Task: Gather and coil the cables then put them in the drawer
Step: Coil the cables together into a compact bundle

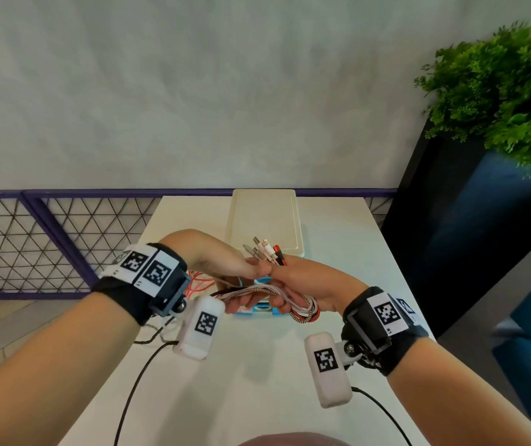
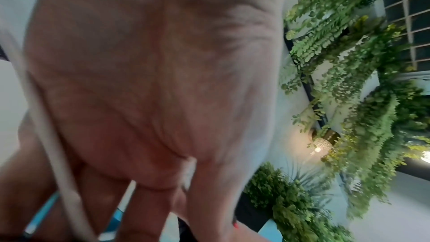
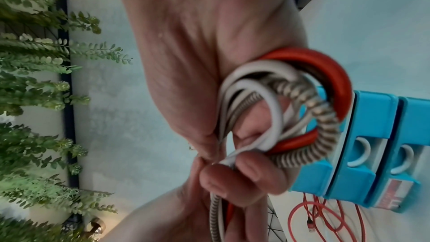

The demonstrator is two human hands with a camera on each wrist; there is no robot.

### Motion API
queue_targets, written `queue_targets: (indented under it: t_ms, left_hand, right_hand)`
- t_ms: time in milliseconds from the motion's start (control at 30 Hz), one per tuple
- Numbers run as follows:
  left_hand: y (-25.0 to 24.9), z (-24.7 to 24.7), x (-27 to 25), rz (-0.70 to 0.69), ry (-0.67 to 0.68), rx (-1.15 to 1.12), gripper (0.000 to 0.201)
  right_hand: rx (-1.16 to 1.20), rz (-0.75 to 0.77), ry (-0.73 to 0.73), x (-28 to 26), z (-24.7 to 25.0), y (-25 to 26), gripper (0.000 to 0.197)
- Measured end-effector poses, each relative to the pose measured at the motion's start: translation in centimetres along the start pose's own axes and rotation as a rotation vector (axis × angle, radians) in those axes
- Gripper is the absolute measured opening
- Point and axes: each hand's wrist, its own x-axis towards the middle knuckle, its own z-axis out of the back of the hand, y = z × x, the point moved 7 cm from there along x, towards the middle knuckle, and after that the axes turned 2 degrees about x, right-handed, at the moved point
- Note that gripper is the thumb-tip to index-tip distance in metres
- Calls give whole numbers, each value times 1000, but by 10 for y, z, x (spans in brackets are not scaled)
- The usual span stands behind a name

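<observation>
Above the white table (image 1: 257,381), both hands hold one bundle of cables (image 1: 302,309): red, white and braided strands. My right hand (image 1: 299,281) grips the looped bundle (image 3: 302,108), and the plug ends (image 1: 267,251) stick up past its thumb. My left hand (image 1: 241,268) pinches the same strands just left of the right thumb, with its lower fingers curled under the bundle. A white cable (image 2: 46,135) crosses my left palm (image 2: 151,80) in the blurred left wrist view. The small blue drawer unit (image 1: 262,309) (image 3: 372,144) sits right under the hands, with its white drawers pushed in.
A thin red cable (image 1: 199,283) (image 3: 325,218) lies loose on the table left of the drawer unit, with a black cable (image 1: 154,336) near the left edge. A cream box (image 1: 264,217) stands behind the hands. A dark planter with greenery (image 1: 499,91) stands to the right.
</observation>
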Motion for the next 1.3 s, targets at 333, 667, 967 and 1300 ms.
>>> queue_targets:
  t_ms: [333,667,967,1300]
  left_hand:
    - [9,-7,-3,-161,89,-241,42]
    - [5,3,-1,-53,-94,96,26]
    - [-6,20,6,-57,-321,344,24]
    - [7,-12,2,-171,157,-455,37]
  right_hand:
    - [-66,23,-67,-6,7,4,36]
    - [-33,-25,27,-6,-8,-12,20]
    - [221,-11,42,-4,-16,-20,22]
    - [15,69,77,-14,0,5,30]
